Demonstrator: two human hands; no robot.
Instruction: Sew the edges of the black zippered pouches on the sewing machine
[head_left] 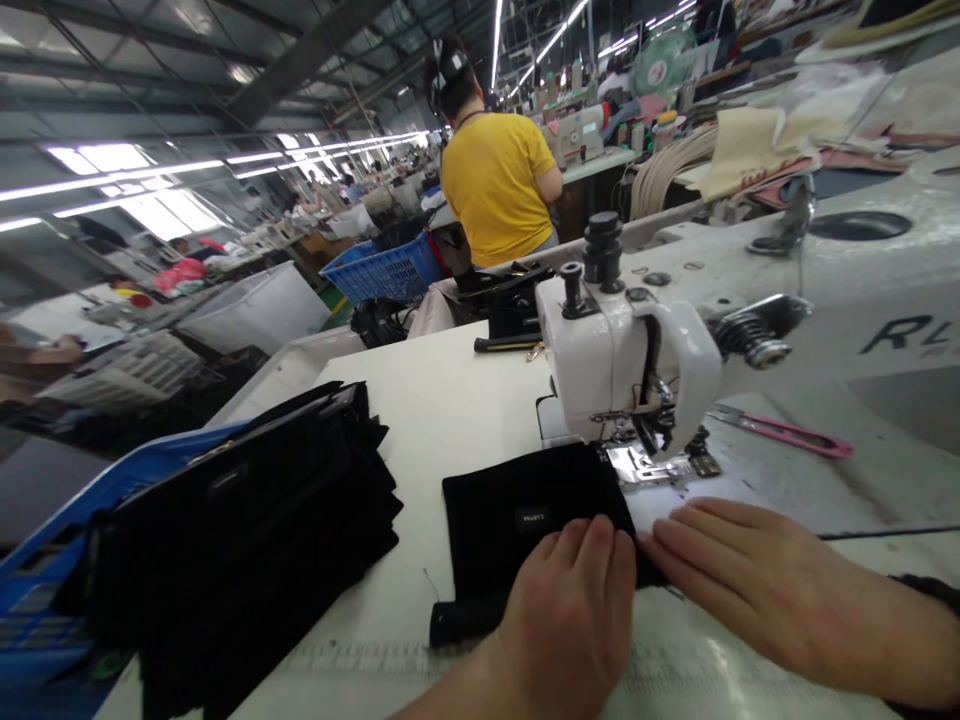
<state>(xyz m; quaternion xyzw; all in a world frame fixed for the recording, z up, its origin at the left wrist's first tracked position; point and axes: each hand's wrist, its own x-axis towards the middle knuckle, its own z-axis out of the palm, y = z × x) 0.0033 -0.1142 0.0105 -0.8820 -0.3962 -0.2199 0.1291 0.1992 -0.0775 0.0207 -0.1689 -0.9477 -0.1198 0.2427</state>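
Observation:
A black fabric piece [495, 500] with a small label lies flat on the pale sewing table [420, 400], its right edge close to the presser foot [637, 462] of the white sewing machine [592, 350]. On the lower part of this piece rests my left hand [574, 610], fingers bent and pressed together on the fabric. My right hand [742, 580] lies at the piece's right edge, palm down with fingers extended close together and fingertips touching the cloth. A rolled black edge [465, 620] shows left of my left wrist.
Black pieces [255, 540] are stacked on the left, over a blue basket [142, 465]. Pink-handled snips [795, 435] lie right of the needle area. Behind the machine are more black items [514, 310], a blue crate [386, 270] and a person in yellow [495, 185].

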